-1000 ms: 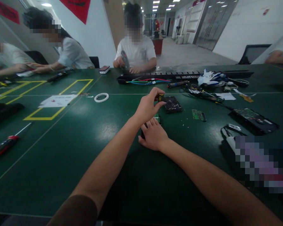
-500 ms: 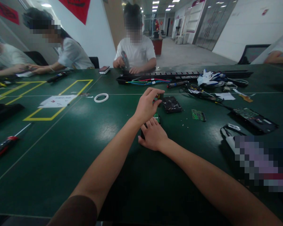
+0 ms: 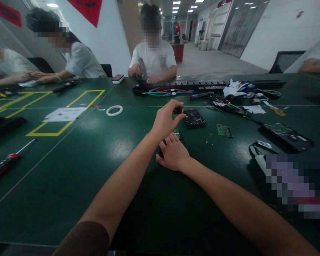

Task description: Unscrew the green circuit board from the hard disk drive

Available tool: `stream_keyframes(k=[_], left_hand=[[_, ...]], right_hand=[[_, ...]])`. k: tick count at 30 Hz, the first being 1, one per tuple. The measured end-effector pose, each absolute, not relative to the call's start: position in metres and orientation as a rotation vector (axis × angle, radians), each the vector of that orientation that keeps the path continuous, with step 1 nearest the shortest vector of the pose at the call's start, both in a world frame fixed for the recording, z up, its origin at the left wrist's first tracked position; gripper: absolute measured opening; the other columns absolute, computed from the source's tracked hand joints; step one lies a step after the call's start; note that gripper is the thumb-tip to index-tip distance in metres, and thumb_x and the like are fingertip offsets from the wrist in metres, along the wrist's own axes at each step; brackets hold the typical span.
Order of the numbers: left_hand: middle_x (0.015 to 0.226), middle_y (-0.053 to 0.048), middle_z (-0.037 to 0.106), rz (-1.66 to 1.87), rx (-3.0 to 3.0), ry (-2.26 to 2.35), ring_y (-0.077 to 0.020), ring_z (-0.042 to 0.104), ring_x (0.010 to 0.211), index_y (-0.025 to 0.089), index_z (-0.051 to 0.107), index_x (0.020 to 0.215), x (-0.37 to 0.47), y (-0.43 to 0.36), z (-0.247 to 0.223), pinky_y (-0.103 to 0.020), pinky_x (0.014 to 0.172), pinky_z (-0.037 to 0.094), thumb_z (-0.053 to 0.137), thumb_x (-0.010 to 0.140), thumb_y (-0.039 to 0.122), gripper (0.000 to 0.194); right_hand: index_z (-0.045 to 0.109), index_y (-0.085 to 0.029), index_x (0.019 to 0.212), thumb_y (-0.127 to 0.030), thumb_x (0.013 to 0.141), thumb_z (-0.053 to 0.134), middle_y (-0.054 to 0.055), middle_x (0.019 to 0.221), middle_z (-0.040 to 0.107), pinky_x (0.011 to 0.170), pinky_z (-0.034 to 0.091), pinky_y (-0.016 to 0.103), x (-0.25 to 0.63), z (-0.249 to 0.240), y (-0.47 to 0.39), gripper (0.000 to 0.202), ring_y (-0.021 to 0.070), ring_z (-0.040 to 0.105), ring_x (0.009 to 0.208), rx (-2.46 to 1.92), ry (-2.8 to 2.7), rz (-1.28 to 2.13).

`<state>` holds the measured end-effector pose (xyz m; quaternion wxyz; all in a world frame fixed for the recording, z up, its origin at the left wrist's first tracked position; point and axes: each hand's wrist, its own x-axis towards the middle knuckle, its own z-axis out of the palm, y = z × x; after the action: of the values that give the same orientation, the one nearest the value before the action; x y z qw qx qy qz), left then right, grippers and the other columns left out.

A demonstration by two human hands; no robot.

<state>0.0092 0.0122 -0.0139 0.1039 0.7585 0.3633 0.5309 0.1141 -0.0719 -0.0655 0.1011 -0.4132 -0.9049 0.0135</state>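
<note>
My left hand [image 3: 165,119] pinches the black-and-yellow handle of what looks like a screwdriver [image 3: 180,110]; its shaft is hidden behind the hand. Just below, my right hand [image 3: 174,152] is closed around a dark hard drive [image 3: 161,153] on the table, fingers across its top. A piece of the drive's green circuit board [image 3: 177,133] shows beyond the fingertips; the rest is covered. Close by on the right lies another black hard drive [image 3: 194,118].
Right of my hands lie small screws [image 3: 206,142], a loose green circuit board [image 3: 224,130] and a larger drive [image 3: 288,136]. A tape roll [image 3: 114,111] and a red-black screwdriver [image 3: 5,166] are leftward. Across the table, a person [image 3: 153,58] holds a tool.
My left index finger has drawn in from its stretched position, baring more of the yellow on the handle. My right hand and the hard drive have stayed in place.
</note>
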Motion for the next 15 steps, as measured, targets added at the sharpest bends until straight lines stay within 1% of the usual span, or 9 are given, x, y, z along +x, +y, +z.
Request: stream_keyframes(k=[2, 6, 9, 12, 15], left_hand=[[0.11, -0.004, 0.073, 1.588, 2.205, 1.069, -0.017, 0.072, 0.093, 0.022, 0.062, 0.115, 0.01, 0.0129, -0.015, -0.036, 0.089, 0.062, 0.079, 0.088, 0.018, 0.033], [0.115, -0.005, 0.067, 1.67, 2.164, 1.097, -0.0155, 0.069, 0.095, 0.021, 0.062, 0.108, 0.0128, 0.0109, -0.0141, -0.029, 0.082, 0.062, 0.079, 0.088, 0.018, 0.026], [0.111, -0.005, 0.066, 1.693, 2.18, 1.132, -0.015, 0.068, 0.094, 0.021, 0.063, 0.104, 0.0133, 0.0088, -0.012, -0.028, 0.079, 0.061, 0.076, 0.089, 0.016, 0.02], [0.109, -0.004, 0.069, 1.654, 2.217, 1.111, -0.0162, 0.069, 0.095, 0.022, 0.063, 0.108, 0.0119, 0.0087, -0.0109, -0.032, 0.086, 0.06, 0.069, 0.092, 0.011, 0.02], [0.115, -0.005, 0.072, 1.576, 2.239, 1.092, -0.0186, 0.071, 0.103, 0.024, 0.061, 0.118, 0.011, 0.0091, -0.0112, -0.037, 0.094, 0.059, 0.061, 0.095, 0.007, 0.028]], right_hand=[[0.05, -0.011, 0.149, -0.055, 0.093, 0.053, 0.024, 0.16, 0.046, 0.129, 0.021, 0.056, 0.1141, -0.0653, -0.0718, 0.072, 0.0426, 0.033, 0.155, -1.223, -2.677, 0.04], [0.048, -0.01, 0.15, -0.056, 0.094, 0.051, 0.025, 0.161, 0.045, 0.13, 0.02, 0.055, 0.1142, -0.0642, -0.0718, 0.073, 0.0421, 0.033, 0.155, -1.22, -2.681, 0.064], [0.048, -0.009, 0.151, -0.055, 0.094, 0.051, 0.026, 0.16, 0.046, 0.13, 0.019, 0.055, 0.1142, -0.0637, -0.0718, 0.073, 0.0419, 0.032, 0.155, -1.218, -2.678, 0.072], [0.048, -0.009, 0.151, -0.055, 0.094, 0.051, 0.025, 0.161, 0.045, 0.13, 0.019, 0.055, 0.1144, -0.0639, -0.0721, 0.073, 0.0418, 0.033, 0.155, -1.219, -2.68, 0.07], [0.048, -0.011, 0.151, -0.056, 0.094, 0.051, 0.024, 0.162, 0.044, 0.131, 0.017, 0.056, 0.1147, -0.0641, -0.0725, 0.073, 0.0405, 0.03, 0.157, -1.23, -2.676, 0.071]])
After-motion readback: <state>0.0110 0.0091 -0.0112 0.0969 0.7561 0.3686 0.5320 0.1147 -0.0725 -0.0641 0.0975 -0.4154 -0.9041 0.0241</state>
